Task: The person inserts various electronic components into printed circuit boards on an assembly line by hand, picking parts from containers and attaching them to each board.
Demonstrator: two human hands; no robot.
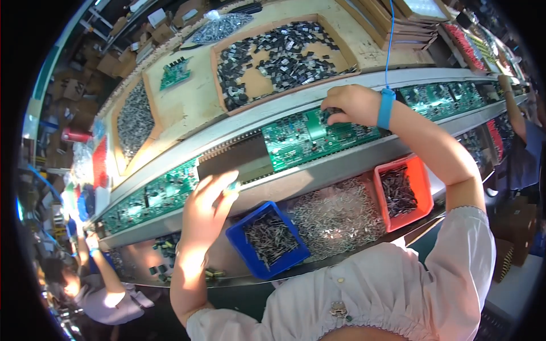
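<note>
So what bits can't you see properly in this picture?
- Head view: the right hand covers whatever its fingertips press on the green circuit board.
- Whether the left hand pinches anything: too small to tell.
- Thin metal parts in the blue plastic bin: too tiny to identify.
- Fisheye rim blacks out the corners.

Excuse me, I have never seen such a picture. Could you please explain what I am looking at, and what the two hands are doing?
A camera on a person's head looks down at their own bare hands; its wide lens bends straight edges. The right hand, with a blue wrist strap, presses on a green circuit board on a long conveyor track. The left hand reaches toward another green board; whether it holds anything is unclear. Nearer the person are a blue bin, a red bin and loose small metal parts.
</note>
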